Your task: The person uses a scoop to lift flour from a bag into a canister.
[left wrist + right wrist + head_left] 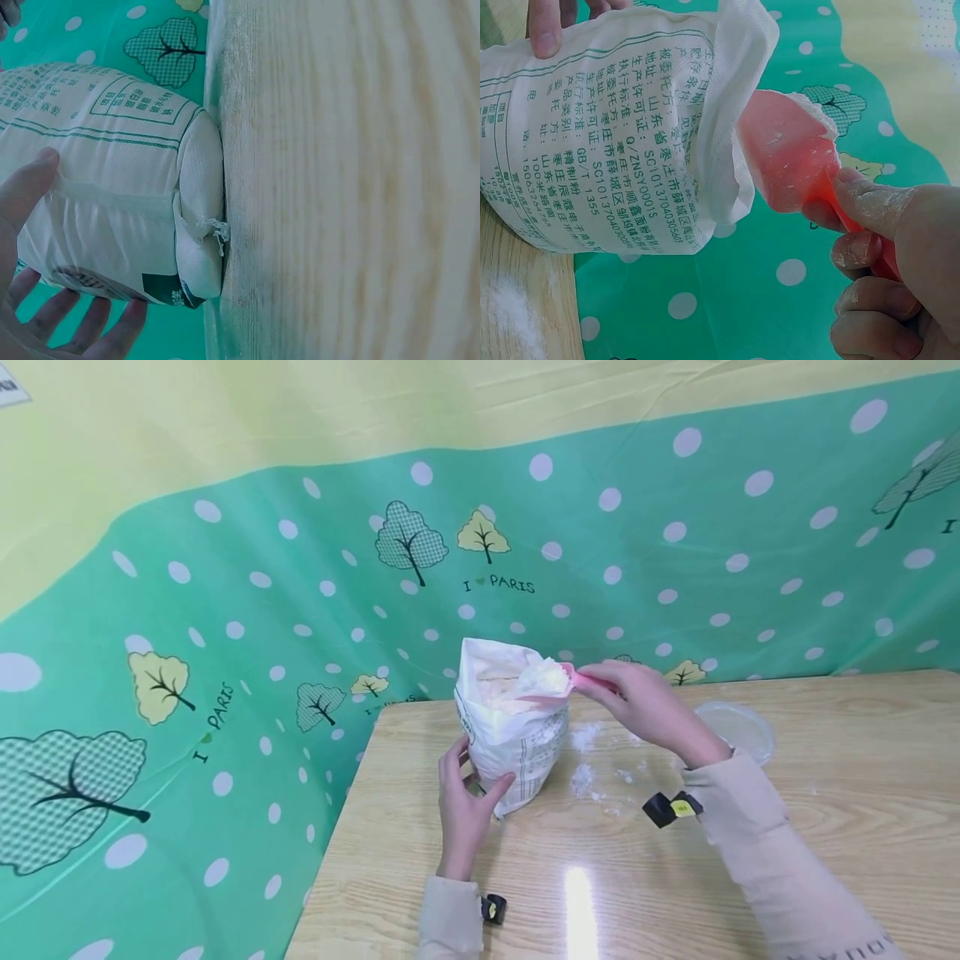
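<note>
A white woven bag of flour (525,752) stands on the table with its top gaping. Low on its side, my left hand (462,806) grips it, thumb on the front and fingers spread round the left, as the left wrist view shows on the bag (112,165). My right hand (648,706) holds a pink scoop (787,150) by its handle, fingers curled round it. Heaped flour (543,678) fills the scoop, which is at the bag's mouth, partly behind the rim in the right wrist view. Flour dusts the right thumb and fingers.
Spilled flour (582,779) lies on the wooden table (390,860) to the right of the bag. A clear round plastic piece (742,735), a lid or shallow dish, sits behind the right forearm. A green patterned cloth (337,610) hangs along the table's back and left.
</note>
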The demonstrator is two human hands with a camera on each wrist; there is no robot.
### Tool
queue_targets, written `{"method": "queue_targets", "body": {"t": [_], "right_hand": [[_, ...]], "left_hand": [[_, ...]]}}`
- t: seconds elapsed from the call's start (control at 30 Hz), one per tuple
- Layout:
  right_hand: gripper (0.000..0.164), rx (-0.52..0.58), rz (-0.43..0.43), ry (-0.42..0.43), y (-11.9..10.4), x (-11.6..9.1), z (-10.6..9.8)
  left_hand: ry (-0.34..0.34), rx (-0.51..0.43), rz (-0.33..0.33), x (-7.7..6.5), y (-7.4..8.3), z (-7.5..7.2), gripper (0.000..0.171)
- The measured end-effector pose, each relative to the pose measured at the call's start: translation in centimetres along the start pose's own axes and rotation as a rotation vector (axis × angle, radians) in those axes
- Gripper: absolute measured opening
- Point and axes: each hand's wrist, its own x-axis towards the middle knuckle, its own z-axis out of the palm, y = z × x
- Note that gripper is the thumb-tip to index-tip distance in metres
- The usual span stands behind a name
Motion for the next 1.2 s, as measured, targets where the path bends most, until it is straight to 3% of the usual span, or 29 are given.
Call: {"method": "queue_targets", "body": {"t": [0.67,0.9,1.2], "right_hand": [[0.032,-0.009,0.003,0.055,0.5,-2.1,-0.7],[0.029,-0.018,0.013,0.070,0.7,-3.0,-1.0],[0.034,-0.008,0.057,0.090,1.0,-4.5,-1.6]], "left_hand": [[0.019,0.012,0.034,0.1,0.2,0.0,0.085],[0.017,0.008,0.019,-0.1,0.4,-0.1,0.085],[0.014,0.004,0.038,0.0,0.1,0.0,0.085]]}}
